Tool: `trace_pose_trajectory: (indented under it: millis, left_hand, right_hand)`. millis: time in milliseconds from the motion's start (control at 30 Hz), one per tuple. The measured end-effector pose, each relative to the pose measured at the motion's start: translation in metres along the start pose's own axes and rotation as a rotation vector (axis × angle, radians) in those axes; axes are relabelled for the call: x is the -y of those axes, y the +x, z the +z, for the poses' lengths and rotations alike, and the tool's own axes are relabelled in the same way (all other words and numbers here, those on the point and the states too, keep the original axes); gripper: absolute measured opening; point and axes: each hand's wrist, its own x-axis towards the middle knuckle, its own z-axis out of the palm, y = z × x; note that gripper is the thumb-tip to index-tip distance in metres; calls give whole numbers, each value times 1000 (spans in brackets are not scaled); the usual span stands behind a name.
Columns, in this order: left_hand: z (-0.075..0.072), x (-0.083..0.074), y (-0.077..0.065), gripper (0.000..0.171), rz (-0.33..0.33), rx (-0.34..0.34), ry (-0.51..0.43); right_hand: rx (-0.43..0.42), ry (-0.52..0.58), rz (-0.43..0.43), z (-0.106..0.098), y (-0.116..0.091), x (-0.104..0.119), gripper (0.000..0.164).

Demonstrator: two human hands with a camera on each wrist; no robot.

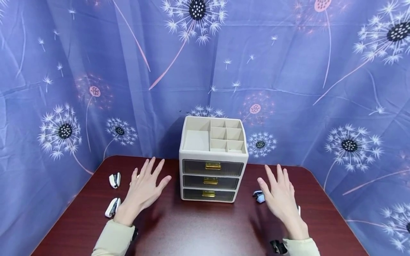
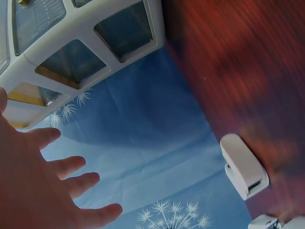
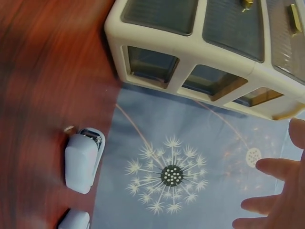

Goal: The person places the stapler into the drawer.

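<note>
Toward the back of the table (image 1: pixel 205 227), between the two hands, a white drawer unit (image 1: pixel 213 155) is placed upright, well apart from both. Three dark drawers (image 1: pixel 196 167) are stacked closed in its front, each fitted with a gold handle (image 1: pixel 213 166); its top is divided into one large compartment at the left and six small ones at the right. Nothing is grasped by either of the hands: the left hand (image 1: pixel 144 186) is held above the table with its fingers extended and spread, and the right hand (image 1: pixel 282 193) is held likewise on the other side. Beside the left hand, two white staplers (image 1: pixel 112 207) are laid near the table's left edge, and a further white object is mostly covered by the fingers. Just beside the right hand, a pale blue stapler (image 1: pixel 259 196) is seen, while a white thing (image 1: pixel 299 210) is largely hidden behind that hand. Pale sleeves (image 1: pixel 113 236) are worn, with a black strap (image 1: pixel 278 246) seen at the right wrist. Behind the table, a blue curtain (image 1: pixel 278 64) is hung, printed with white and pink dandelions.
</note>
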Motion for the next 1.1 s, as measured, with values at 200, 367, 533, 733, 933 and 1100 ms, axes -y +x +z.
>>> trace_pose_trajectory:
  millis: [200, 367, 533, 733, 933, 1100]
  left_hand:
    - [5, -4, 1, 66, 11, -62, -75]
    - [9, -10, 2, 60, 9, -166, -128]
    - [14, -18, 4, 52, 22, -226, -254]
    - [27, -26, 8, 44, 10, -241, -370]
    - [36, -32, 11, 42, -24, -239, -494]
    - [45, -33, 17, 39, -24, -232, -691]
  right_hand:
    - [-100, 77, -40, -3, 0, 4, 51]
    - [-147, 137, -102, -4, -2, 8, 44]
    - [-197, 167, -171, -9, -1, 18, 39]
    - [-267, 182, -294, -15, -1, 35, 35]
    - [-315, 194, -425, -11, 2, 46, 30]
    - [-346, 225, -546, -7, 8, 58, 27]
